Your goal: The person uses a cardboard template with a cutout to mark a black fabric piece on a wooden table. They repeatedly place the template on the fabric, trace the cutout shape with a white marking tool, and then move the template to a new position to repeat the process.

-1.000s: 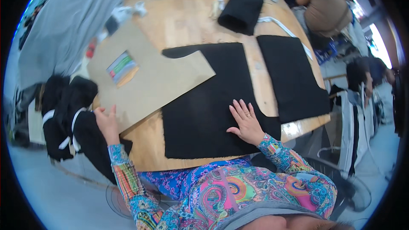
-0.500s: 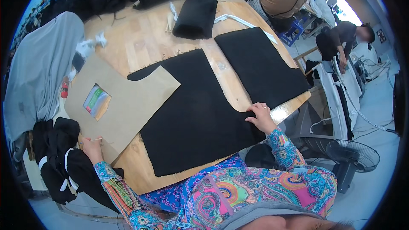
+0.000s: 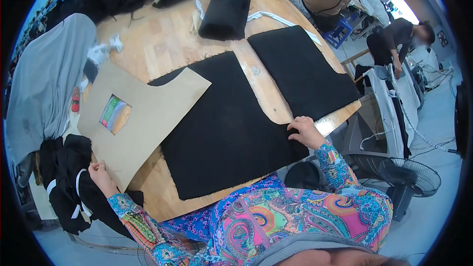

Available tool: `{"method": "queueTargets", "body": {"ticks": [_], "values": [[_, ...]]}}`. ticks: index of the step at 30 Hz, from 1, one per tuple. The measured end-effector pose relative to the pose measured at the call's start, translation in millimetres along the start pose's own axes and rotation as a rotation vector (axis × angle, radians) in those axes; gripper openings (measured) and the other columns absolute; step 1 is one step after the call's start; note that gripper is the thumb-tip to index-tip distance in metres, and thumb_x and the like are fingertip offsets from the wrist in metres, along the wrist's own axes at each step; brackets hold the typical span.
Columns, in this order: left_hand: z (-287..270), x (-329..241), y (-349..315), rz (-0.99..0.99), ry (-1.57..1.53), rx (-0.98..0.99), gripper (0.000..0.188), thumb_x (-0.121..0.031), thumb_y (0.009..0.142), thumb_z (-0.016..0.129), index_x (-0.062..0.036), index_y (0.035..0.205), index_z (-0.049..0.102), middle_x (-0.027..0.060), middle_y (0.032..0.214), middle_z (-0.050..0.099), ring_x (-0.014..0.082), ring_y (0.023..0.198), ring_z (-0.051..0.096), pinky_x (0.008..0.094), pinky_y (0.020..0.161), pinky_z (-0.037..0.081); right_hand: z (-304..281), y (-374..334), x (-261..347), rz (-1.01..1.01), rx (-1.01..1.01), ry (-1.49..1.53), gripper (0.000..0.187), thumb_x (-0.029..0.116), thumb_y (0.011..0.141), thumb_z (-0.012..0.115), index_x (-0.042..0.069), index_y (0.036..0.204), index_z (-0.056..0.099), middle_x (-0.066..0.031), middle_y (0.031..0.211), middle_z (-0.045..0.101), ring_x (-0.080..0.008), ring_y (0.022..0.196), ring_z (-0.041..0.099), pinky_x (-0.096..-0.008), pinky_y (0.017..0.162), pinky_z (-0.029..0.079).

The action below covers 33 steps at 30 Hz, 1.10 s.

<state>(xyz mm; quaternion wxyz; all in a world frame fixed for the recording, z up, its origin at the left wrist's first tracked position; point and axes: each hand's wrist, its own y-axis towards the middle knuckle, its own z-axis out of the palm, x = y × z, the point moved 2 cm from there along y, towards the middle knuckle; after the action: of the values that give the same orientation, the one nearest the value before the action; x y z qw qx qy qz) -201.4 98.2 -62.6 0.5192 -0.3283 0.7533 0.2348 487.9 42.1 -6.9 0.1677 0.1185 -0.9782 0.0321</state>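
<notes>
A stack of cut black fabric (image 3: pixel 221 133) with a curved notch lies flat on the table before me. A stiff beige card pattern (image 3: pixel 148 103) with a cut-out window overlaps its left side. My left hand (image 3: pixel 102 176) grips the pattern's near left edge, thumb on top; the fingertips beneath are hidden. At the right, my right hand (image 3: pixel 308 134) has thumb and curled fingers at the black fabric's projecting corner, pinching its edge. Beyond that hand lies a second black fabric piece (image 3: pixel 303 71), separated from the first by a strip of bare wood.
The wooden table (image 3: pixel 157 44) bears a folded black bundle (image 3: pixel 225 12) and dark piles at the back. Grey cloth (image 3: pixel 51 79) drapes at left above tied black bundles (image 3: pixel 74 182). A floor fan (image 3: pixel 406 180) stands at right. Two people work beyond the table.
The card pattern has tilted slightly, its right tip swinging away from me. My left hand has shifted to grip its edge. My right hand stays at the fabric corner.
</notes>
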Motion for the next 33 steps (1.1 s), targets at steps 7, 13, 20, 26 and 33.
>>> {"method": "queueTargets", "body": {"ticks": [7,13,20,26,33], "values": [[-13,12,25,0.162,-0.134,0.029,0.015,-0.003,0.089,0.064,-0.0032,0.088,0.049,0.0024,0.089,0.055,0.0104,0.082,0.050,0.0240,0.078,0.043,-11,0,12,0.066,-0.057,0.163,0.025,0.002,0.073,0.069,0.007,0.097,0.064,-0.0092,0.092,0.059,-0.0291,0.093,0.056,-0.0394,0.080,0.045],[-12,-18,41,0.266,-0.229,0.018,0.015,-0.007,0.090,0.064,-0.0041,0.092,0.049,0.0055,0.094,0.060,0.0120,0.088,0.055,0.0238,0.081,0.045,-31,17,2,0.026,-0.328,-0.051,0.029,0.001,0.075,0.065,0.003,0.104,0.063,-0.0121,0.104,0.058,-0.0317,0.097,0.055,-0.0410,0.084,0.046],[10,-75,48,0.216,-0.531,0.017,0.014,-0.009,0.090,0.063,-0.0042,0.095,0.051,0.0053,0.083,0.059,0.0135,0.077,0.061,0.0260,0.068,0.051,-22,93,55,0.056,-0.056,0.633,0.029,0.012,0.085,0.066,0.004,0.113,0.062,-0.0099,0.116,0.059,-0.0242,0.108,0.055,-0.0345,0.095,0.044],[15,-90,-1,0.032,-0.727,0.065,0.014,-0.008,0.090,0.062,-0.0093,0.089,0.048,0.0051,0.081,0.060,0.0138,0.073,0.061,0.0255,0.066,0.052,42,157,87,0.270,0.455,1.879,0.067,0.056,0.096,0.038,0.002,0.136,0.041,-0.0165,0.132,0.050,-0.0292,0.121,0.051,-0.0416,0.102,0.043],[10,-95,-91,0.137,-0.720,0.260,0.018,0.003,0.091,0.054,-0.0100,0.089,0.042,0.0098,0.113,0.057,0.0160,0.105,0.053,0.0292,0.096,0.042,73,218,95,0.205,0.438,2.161,0.060,0.053,0.099,0.036,0.008,0.137,0.040,-0.0151,0.134,0.050,-0.0310,0.119,0.052,-0.0449,0.101,0.043]]}}
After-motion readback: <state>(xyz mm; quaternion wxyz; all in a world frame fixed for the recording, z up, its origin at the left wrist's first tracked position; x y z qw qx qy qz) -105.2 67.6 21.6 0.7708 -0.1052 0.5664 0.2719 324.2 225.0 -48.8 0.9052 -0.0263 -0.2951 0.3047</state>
